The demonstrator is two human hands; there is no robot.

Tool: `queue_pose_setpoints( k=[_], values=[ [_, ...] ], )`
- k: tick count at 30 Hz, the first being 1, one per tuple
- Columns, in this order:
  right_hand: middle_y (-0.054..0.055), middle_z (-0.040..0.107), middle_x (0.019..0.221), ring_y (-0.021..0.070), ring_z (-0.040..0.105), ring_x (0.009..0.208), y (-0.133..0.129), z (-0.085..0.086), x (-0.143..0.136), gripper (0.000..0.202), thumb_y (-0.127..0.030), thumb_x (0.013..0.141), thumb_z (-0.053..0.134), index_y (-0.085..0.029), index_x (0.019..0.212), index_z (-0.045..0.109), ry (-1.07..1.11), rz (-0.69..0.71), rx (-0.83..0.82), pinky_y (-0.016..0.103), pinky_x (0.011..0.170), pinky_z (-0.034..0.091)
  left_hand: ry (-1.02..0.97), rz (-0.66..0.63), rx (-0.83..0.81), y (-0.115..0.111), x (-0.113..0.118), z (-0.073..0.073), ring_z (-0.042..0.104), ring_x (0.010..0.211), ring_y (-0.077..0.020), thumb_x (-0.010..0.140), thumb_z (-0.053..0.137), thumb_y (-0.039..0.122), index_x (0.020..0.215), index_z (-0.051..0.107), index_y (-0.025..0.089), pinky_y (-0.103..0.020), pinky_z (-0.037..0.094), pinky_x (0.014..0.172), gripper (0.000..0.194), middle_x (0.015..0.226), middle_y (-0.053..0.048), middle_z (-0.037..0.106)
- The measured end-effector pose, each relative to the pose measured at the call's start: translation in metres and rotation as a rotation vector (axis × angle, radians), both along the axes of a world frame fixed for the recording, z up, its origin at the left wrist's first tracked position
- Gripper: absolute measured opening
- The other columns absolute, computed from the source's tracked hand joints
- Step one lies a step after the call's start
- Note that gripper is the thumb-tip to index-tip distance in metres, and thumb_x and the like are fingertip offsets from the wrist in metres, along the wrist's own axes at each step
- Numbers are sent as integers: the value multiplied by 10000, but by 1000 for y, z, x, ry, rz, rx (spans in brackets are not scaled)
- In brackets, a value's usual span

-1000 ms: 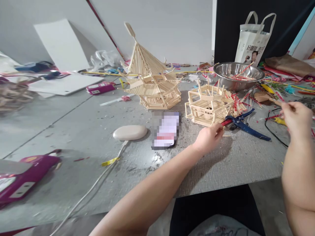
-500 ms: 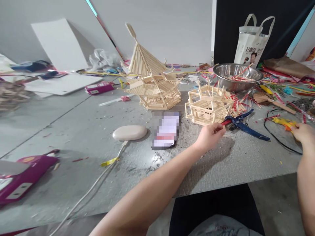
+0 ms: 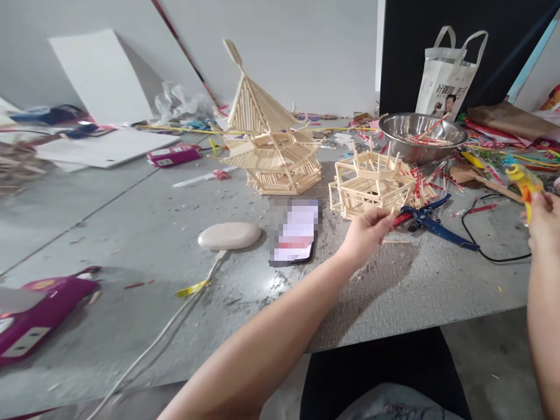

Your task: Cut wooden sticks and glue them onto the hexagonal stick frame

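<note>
My left hand (image 3: pixel 368 234) is pinched on a small wooden stick (image 3: pixel 392 212), mostly hidden by the fingers. It is just in front of a low open frame of wooden sticks (image 3: pixel 371 184). Right beside the fingertips lie blue-handled pliers (image 3: pixel 431 221). At the far right, my right hand (image 3: pixel 545 219) grips a yellow glue gun (image 3: pixel 525 182), raised off the table, its black cord (image 3: pixel 494 256) trailing down. A taller stick pagoda with a pointed roof (image 3: pixel 271 140) stands left of the low frame.
A phone (image 3: pixel 295 233) and a white oval device with a cable (image 3: pixel 230 235) lie mid-table. Purple power strips (image 3: pixel 52 309) are on the left. Behind the low frame stand a metal bowl (image 3: pixel 422 137), red-tipped sticks and a paper bag (image 3: pixel 450 81).
My right hand has lifted the glue gun up off the table. My left hand has shifted slightly left and up, toward the low stick frame.
</note>
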State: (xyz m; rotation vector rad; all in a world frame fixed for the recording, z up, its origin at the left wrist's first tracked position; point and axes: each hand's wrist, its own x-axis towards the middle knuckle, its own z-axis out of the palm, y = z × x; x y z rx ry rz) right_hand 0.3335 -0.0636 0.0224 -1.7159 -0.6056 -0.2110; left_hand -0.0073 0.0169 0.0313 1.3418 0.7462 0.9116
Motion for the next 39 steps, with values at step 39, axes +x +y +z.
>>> queue_pose_setpoints(
  k=[39],
  values=[
    [3, 678, 690, 73, 424, 390, 28, 6, -155, 133, -283, 638, 692, -222, 756, 691, 540, 1279, -16, 258, 401, 363, 77, 59, 93, 2, -1, -4, 372, 462, -42, 772, 554, 324, 711, 574, 158, -197, 287, 442, 178, 556, 45, 497]
  ],
)
